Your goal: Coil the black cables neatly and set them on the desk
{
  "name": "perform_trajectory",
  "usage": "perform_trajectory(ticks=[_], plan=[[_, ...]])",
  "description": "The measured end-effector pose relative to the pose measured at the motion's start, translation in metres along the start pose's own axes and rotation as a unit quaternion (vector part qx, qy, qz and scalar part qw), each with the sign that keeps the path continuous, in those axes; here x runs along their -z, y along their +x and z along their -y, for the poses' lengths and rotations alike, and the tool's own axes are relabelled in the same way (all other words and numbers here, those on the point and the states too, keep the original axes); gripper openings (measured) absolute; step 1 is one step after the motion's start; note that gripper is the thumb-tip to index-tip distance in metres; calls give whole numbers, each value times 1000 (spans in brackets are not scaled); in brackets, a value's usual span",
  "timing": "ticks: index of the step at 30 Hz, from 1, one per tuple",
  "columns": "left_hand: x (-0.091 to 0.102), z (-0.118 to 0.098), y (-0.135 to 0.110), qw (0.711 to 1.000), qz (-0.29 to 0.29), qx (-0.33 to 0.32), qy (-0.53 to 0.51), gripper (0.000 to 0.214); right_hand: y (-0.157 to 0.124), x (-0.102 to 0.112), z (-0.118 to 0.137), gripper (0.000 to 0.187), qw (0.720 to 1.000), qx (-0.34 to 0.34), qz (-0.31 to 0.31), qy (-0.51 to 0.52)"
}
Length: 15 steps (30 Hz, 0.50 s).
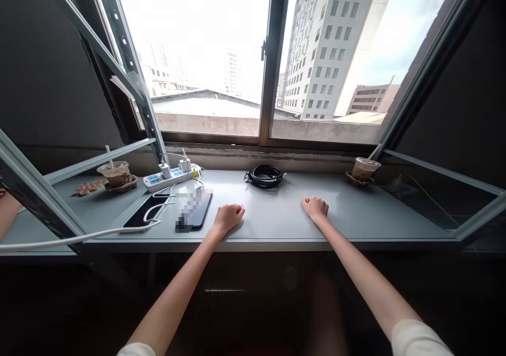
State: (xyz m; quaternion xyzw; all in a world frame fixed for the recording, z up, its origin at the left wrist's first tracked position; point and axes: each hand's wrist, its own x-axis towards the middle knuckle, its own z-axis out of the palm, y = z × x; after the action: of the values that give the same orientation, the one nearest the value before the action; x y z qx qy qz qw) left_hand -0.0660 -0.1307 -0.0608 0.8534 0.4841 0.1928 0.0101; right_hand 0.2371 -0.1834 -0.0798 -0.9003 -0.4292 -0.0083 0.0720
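Note:
My left hand (229, 217) rests on the grey desk (272, 224) near its front edge, curled into a loose fist. To its left lies a dark phone or tablet (202, 214), partly blurred out. My right hand (315, 207) is also closed, set down on the desk further right, and nothing shows in either fist. Beyond the gap between the hands sits a coiled black cable (265, 177) with its plug ends out at the sides. Neither hand touches it.
A power strip (169, 178) with chargers and white cords (130, 229) is at left, by a second dark device (144, 212). Drink cups (115, 174) (363, 170) stand at both sides. Metal frame posts (138, 82) flank the desk. Another person's arm (8, 214) shows at far left.

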Motion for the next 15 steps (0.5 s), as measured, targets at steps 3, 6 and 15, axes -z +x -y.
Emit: perform_trajectory(ticks=[3,6,15], plan=[[-4,-2,6,1000,-10,0,-4,43,5,-1,5,27,1000,3,5,-1],[-7,-2,10,1000,-9,-2,-5,43,9,-2,8,27,1000,6,11,2],[-14,-7,27,1000,-7,-18,-24,43,21,-2,17,27,1000,8,13,12]])
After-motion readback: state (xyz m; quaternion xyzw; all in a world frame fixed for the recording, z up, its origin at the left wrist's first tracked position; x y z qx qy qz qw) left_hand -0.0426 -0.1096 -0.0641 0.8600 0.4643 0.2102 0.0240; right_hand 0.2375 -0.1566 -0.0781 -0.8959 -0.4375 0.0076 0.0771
